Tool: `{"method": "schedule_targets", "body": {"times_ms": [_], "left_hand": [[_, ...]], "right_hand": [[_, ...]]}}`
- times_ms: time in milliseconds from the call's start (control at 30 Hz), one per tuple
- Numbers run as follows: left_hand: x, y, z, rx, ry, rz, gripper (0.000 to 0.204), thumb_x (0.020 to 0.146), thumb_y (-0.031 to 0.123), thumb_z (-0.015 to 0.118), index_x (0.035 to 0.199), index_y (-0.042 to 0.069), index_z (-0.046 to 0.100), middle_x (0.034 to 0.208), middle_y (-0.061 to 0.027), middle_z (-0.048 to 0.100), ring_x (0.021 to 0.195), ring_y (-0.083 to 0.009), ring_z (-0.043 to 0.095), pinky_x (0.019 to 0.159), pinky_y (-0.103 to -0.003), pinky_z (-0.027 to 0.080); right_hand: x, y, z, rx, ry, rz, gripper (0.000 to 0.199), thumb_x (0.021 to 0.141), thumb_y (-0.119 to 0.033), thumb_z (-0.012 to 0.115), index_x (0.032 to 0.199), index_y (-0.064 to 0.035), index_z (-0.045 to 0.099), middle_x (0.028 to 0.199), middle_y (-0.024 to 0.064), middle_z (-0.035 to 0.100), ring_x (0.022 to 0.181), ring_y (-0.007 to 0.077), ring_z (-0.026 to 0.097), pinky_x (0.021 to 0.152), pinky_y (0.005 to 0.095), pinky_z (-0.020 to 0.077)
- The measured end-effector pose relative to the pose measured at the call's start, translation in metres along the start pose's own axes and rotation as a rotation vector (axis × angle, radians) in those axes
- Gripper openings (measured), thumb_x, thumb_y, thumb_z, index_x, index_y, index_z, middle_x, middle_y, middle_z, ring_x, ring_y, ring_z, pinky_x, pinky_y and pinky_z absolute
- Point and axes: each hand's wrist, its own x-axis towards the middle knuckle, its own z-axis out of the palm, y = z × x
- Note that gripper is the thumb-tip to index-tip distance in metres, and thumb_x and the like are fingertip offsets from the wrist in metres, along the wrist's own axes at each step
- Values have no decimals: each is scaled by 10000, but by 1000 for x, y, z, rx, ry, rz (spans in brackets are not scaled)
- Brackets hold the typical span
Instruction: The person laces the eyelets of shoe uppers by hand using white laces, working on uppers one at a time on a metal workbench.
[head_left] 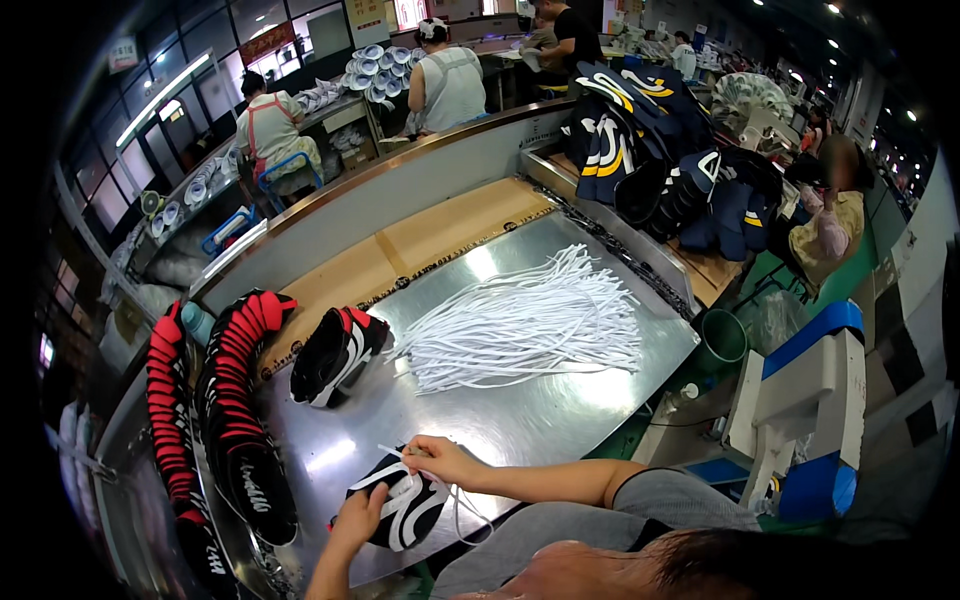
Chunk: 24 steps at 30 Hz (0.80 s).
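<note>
Head view, landmark = white lace pile [540,325] on metal table [600,405]. Nearer than pile, to its left: black shoe upper [408,510], white stripes, partly covered by both hands. Left hand [360,515] closed over upper's left edge, tightness can't tell. Right hand [440,460] pinched shut on loose white lace [462,510], above upper. Left of pile: black-red upper [338,355]; farther left, two long nested rows of red-black uppers [240,340]. Beyond pile: cardboard strip [345,270]. Beyond, right: navy upper heap [640,150]. Right of pile: green bin [722,338], blue-white machine [800,400].
</note>
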Motion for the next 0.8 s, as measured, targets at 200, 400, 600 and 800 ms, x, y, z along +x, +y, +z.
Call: {"method": "schedule_targets", "body": {"times_ms": [200,400,600,800], "left_hand": [[42,34,26,-1070,-219,-133,517,989,415,553,1301,4,581,1253,-143,649,1193,-245,601,1086,-352,409],[22,64,50,-1307,-188,26,540,1017,388,524,1335,-49,532,1298,-131,609,1226,-217,546,1092,-333,377],[12,63,57,-1245,26,142,488,1023,328,525,1309,-67,542,1246,-139,625,1176,-212,585,1068,-347,412],[14,63,61,-1190,166,227,290,976,221,615,1157,-1,654,1087,-81,685,988,-154,629,915,-302,472]], "right_hand": [[10,15,-16,-114,126,-51,216,974,-248,634,958,-33,640,806,2,658,772,80,600,726,237,475],[-22,-49,-7,15,178,-70,147,956,-185,643,993,-44,660,795,-10,676,719,24,589,599,176,420],[-31,-58,5,-38,169,-11,111,932,-169,669,920,-62,641,727,-18,652,573,5,475,517,170,339],[-34,-54,3,-98,163,-19,111,930,-165,669,906,-72,616,718,-26,634,564,8,458,524,175,342]]}}
